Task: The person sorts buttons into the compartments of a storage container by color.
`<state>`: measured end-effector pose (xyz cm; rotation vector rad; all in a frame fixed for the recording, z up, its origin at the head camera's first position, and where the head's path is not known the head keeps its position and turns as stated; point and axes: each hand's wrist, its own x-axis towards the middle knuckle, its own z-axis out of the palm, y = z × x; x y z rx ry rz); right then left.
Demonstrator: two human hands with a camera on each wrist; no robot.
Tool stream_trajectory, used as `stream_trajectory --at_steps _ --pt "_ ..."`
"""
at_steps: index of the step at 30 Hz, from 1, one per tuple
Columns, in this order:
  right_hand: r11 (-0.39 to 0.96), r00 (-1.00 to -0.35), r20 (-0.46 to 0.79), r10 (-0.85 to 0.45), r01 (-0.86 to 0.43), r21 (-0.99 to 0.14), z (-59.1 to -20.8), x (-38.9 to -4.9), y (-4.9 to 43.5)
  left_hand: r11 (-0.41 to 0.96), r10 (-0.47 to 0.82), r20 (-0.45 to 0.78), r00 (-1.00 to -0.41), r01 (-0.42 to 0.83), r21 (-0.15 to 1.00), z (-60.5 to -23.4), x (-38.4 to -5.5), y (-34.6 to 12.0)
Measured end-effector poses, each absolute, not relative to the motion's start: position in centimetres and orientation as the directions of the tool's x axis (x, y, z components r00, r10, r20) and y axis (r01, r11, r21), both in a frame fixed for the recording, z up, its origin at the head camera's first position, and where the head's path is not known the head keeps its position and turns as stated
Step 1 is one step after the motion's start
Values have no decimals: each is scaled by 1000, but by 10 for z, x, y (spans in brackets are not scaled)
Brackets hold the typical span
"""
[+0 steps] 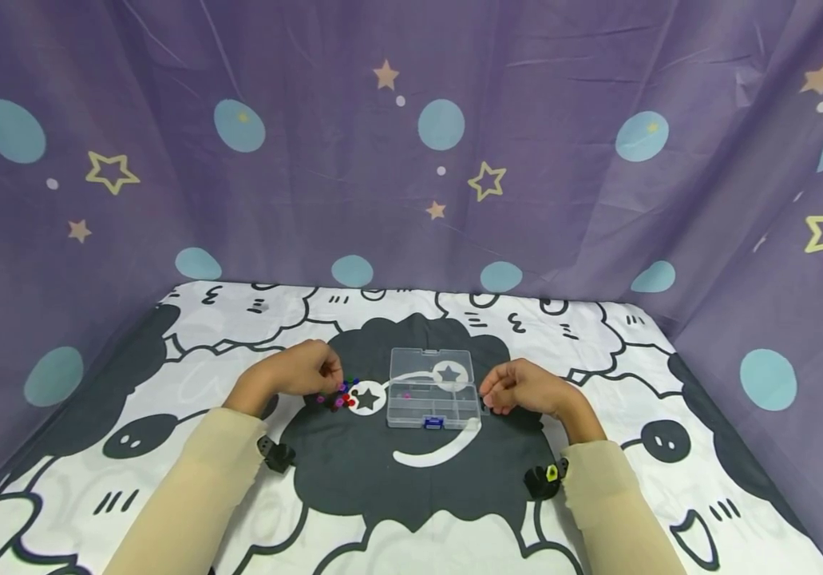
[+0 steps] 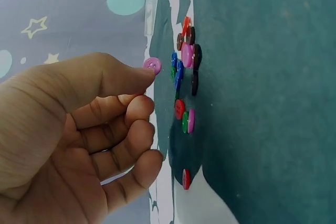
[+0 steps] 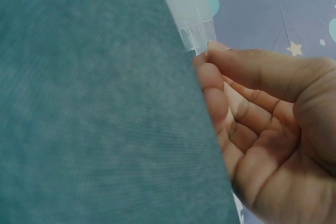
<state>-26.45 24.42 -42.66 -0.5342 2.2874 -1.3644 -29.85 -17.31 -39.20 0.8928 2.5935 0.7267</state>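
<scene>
Left hand (image 1: 302, 369): one, grip pinching a pink button (image 2: 153, 65) between thumb and finger, above the near-left edge of a pile. Pile (image 2: 187, 56): loose buttons in red, pink, blue, green and dark shades, lying on the cloth (image 1: 368, 479) left of the box. Box (image 1: 405, 422): clear plastic, divided, lid (image 1: 411, 364) raised at the back, blue latch (image 1: 433, 422) on the front wall; contents — one pink bead-like piece (image 1: 406, 396) in a rear left compartment. Right hand (image 1: 522, 387): one, at the box's right end, fingers bent and thumb near fingertip; whether this grip pinches the box's edge cannot be told. Backdrop: purple curtain (image 1: 354, 192) — stars and pale blue ovals.
</scene>
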Motion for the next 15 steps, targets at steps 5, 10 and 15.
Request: stream_trajectory --at_steps 5,10,15 --pt "447 -837 -156 -524 -115 -887 -426 -264 243 666 641 -92 -762 493 561 -393 -300 -171" --pt "441 -836 -144 -530 -126 -889 -425 -264 243 649 655 -65 -753 516 560 -390 -301 -167" --pt "438 -836 -149 -529 -119 -891 -425 -264 243 635 665 -41 -745 536 557 -390 -301 -161"
